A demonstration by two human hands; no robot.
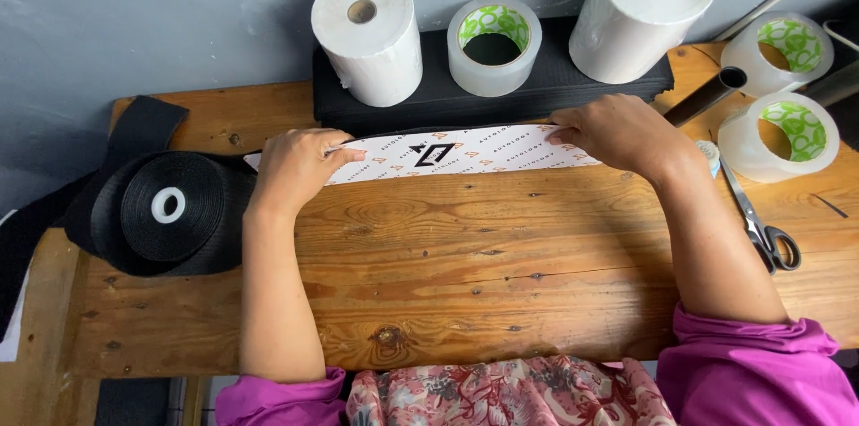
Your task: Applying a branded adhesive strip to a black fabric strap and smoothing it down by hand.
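Seen from above, a person in magenta sleeves works at a wooden bench [501, 265] set against a grey wall. Both hands rest on a long white printed strip [465, 153] that lies flat across the far part of the bench, just in front of a low black stack [447, 104]. The left hand [300, 166] covers the strip's left end, fingers curled and the thumb laid along its near edge, pressing it down. The right hand [617, 132] holds the strip's right end, fingertips bent over the far edge; whether they pinch it or only press cannot be told.

The strip looks thin, light and flexible, like card or coated paper, likely to bow if lifted from one end only, so a hold at both ends, as here, suits it best. Its surface seems smooth and may slide on the wood.

A large roll of black webbing [165, 211] sits at the left. Two white paper rolls [369, 37] and a clear tape roll [494, 46] stand on the black stack. Two more tape rolls [778, 135], a dark tube [707, 97] and scissors [761, 229] lie at the right
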